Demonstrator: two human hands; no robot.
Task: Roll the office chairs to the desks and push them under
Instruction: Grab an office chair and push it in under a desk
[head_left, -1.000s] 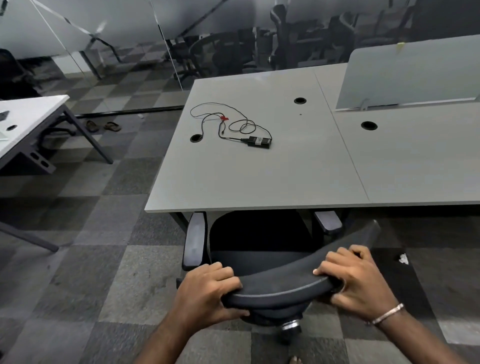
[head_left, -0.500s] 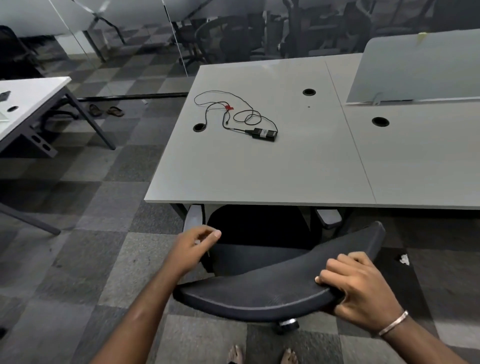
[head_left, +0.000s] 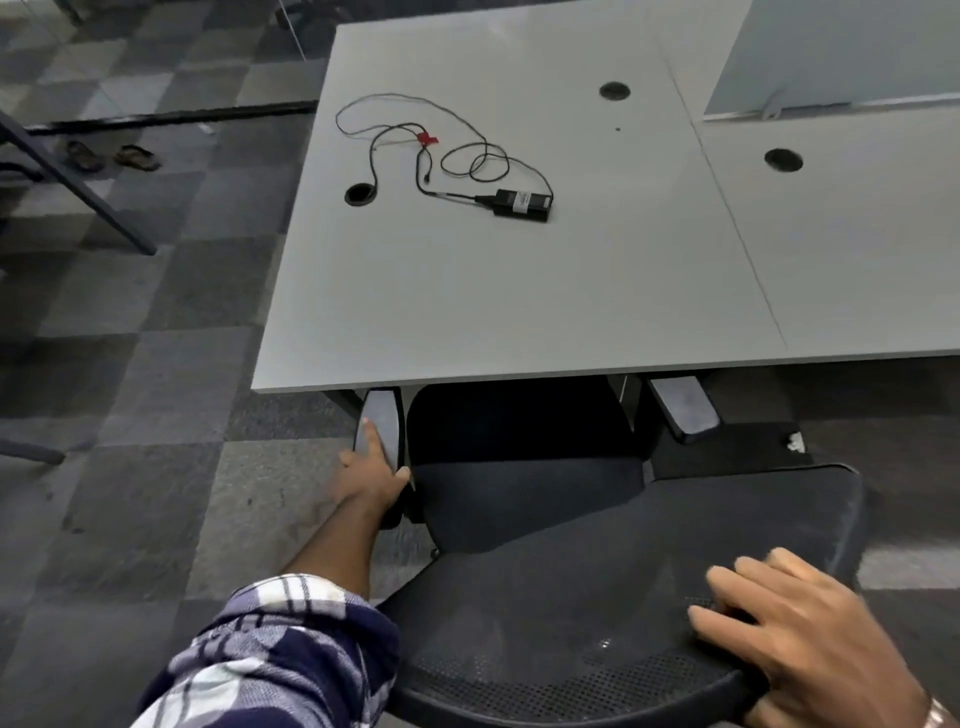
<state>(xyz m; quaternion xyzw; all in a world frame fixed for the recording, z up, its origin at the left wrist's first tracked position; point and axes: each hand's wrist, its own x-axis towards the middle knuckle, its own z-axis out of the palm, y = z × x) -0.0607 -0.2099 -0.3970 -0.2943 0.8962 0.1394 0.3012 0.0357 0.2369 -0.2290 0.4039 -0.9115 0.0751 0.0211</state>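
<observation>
Currently we find this office chair (head_left: 524, 499) partly under the desk (head_left: 493, 291): its seat and both armrests pass beneath the front edge, while the backrest (head_left: 623, 587) stands out toward us. We judge the push largely done, with a final shove or squaring-up left; other chairs, if any remain, are out of view.

Our left hand (head_left: 371, 475) lies on the left armrest (head_left: 379, 421), forefinger stretched along the pad, thumb hooked over the inner edge. Our right hand (head_left: 795, 629) rests on the backrest's top rim, fingers curled over it in a hold.

Beyond the left hand, on the desk top, lie a loose black cable (head_left: 415, 140) with a red tag and a small black adapter (head_left: 522, 204), near three round grommet holes. A divider panel (head_left: 841, 52) stands beyond the right hand. Checked grey carpet tiles (head_left: 130, 395) cover the floor; a pair of sandals (head_left: 111, 156) sits far left of the left hand.
</observation>
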